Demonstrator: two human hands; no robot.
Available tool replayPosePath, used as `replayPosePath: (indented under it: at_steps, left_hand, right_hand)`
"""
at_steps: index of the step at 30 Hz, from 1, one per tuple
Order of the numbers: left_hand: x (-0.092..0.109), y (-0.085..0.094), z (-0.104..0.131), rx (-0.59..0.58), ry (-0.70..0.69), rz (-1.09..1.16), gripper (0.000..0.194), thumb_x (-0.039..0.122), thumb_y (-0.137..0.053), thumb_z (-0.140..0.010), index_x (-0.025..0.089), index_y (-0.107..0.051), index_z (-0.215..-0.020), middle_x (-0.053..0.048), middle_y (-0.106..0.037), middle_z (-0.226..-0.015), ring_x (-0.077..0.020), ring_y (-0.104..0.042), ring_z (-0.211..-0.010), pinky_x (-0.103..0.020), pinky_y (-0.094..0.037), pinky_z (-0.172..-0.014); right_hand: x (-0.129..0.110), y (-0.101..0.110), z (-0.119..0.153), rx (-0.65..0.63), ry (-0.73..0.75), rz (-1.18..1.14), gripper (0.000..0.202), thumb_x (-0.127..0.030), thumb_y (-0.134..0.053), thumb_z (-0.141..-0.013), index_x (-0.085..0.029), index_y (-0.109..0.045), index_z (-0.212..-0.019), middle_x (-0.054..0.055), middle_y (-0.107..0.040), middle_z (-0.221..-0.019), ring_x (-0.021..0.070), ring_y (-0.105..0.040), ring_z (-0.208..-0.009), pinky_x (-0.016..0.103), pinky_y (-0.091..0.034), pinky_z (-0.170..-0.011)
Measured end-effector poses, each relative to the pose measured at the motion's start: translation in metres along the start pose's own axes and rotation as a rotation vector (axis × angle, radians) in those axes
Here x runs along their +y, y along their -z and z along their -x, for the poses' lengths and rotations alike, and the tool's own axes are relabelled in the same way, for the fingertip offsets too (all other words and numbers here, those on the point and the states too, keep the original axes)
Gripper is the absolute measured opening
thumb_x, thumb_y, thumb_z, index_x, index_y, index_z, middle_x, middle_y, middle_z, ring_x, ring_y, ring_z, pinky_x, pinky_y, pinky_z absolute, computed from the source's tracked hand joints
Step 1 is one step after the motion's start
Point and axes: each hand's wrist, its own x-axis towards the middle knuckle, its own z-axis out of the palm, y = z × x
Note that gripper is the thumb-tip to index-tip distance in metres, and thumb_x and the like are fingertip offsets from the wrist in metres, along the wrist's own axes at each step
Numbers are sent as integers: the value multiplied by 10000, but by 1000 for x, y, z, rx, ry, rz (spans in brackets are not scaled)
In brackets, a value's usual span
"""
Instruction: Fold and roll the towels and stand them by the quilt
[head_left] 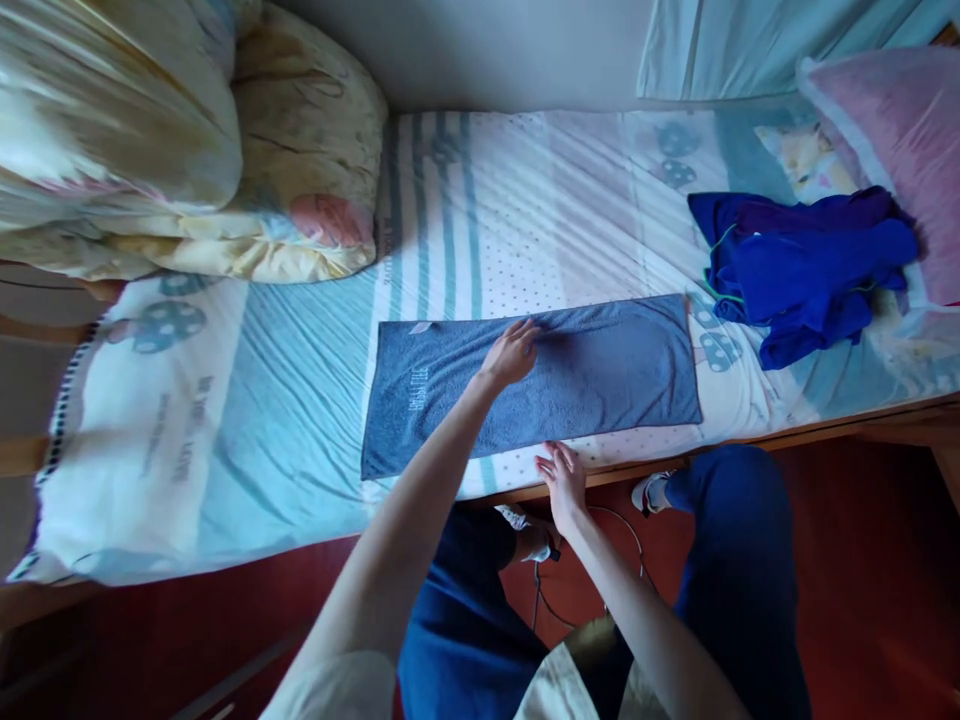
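A grey-blue towel (615,365) lies spread lengthwise on the bed, with light lettering near its left end and a small pale tag by its far edge. Shallow wrinkles run across it. My left hand (512,352) rests on the towel close to the far edge, its fingers stretched out to the right and holding nothing. At the near edge is my right hand (564,485), fingers apart, the tips by the towel's border. Whether those tips touch the cloth I cannot tell.
The bed's patterned sheet (292,390) surrounds the towel. A bulky yellow quilt (300,150) is piled at the left. Crumpled blue clothing (810,260) lies at the right beside a pink pillow (892,160). A cable (637,540) runs over the red floor (862,580) below the wooden bed edge.
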Motion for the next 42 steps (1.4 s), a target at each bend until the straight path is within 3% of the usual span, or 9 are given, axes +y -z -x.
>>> replayPosePath:
  at_steps: [3,7,16,20,26,32,37,40,42]
  left_hand:
    - [21,-12,-47,-39,66,-24,510,238,-434,-936,171,-599,-1414,-159,-539,-1535,-318,-435,-1458,-533,-380,-1197]
    - [29,-9,-76,-72,218,-99,444,207,-404,-977,205,-624,-1363,-166,-649,-1348,-329,-516,-1333,-510,-483,-1068]
    - [23,-3,-101,-68,401,-83,215,282,-652,-903,203,-746,-1080,-158,-669,-1226,-328,-592,-1191,-484,-524,-989]
    - [30,4,-99,-64,475,-86,289,266,-665,-879,181,-709,-1151,-172,-669,-1227,-334,-625,-1168,-501,-518,-986]
    - [49,37,-79,-34,494,-107,335,315,-610,-916,214,-650,-1233,-166,-660,-1211,-362,-638,-1178,-525,-492,-1013]
    - [84,96,-44,129,332,-91,276,323,-616,-909,220,-652,-1162,-124,-723,-1087,-302,-635,-1178,-450,-463,-1048]
    - [124,145,6,238,320,146,184,281,-629,-878,216,-655,-1048,-61,-772,-927,-230,-696,-947,-362,-507,-924]
    - [146,162,46,310,282,372,135,309,-661,-834,212,-666,-928,-36,-751,-803,-206,-687,-806,-324,-505,-806]
    - [158,170,76,363,219,538,218,396,-715,-787,194,-683,-860,-37,-722,-740,-201,-666,-746,-307,-482,-736]
  right_hand:
    - [-6,-8,-12,4,-89,-43,299,-383,-838,-786,-211,-630,-913,72,-809,-1026,175,-765,-762,332,-635,-796]
    - [-10,-15,-19,-18,-179,-86,266,-340,-832,-816,-207,-603,-844,71,-817,-1026,155,-757,-757,325,-637,-810]
    - [-7,-24,-25,-48,-233,-106,228,-377,-791,-876,-200,-647,-873,78,-812,-1082,180,-777,-855,361,-635,-875]
    - [-7,-20,-21,-68,-236,-111,234,-374,-794,-878,-203,-634,-866,78,-810,-1079,186,-780,-886,368,-630,-897]
    - [-15,-4,-7,-22,-227,-119,271,-351,-855,-812,-201,-630,-795,50,-797,-897,172,-756,-833,348,-625,-894]
    - [-56,33,19,-8,-63,-71,346,-368,-941,-682,-220,-634,-743,-36,-691,-728,118,-689,-760,271,-608,-886]
    - [-106,70,49,-65,164,-40,392,-480,-921,-667,-240,-611,-685,-45,-647,-675,144,-681,-736,346,-604,-935]
    - [-136,84,71,-130,286,-8,445,-545,-931,-623,-243,-614,-704,-38,-667,-685,158,-676,-717,368,-602,-877]
    - [-158,89,87,-146,384,29,472,-589,-921,-612,-237,-626,-722,-9,-712,-751,174,-690,-769,350,-588,-827]
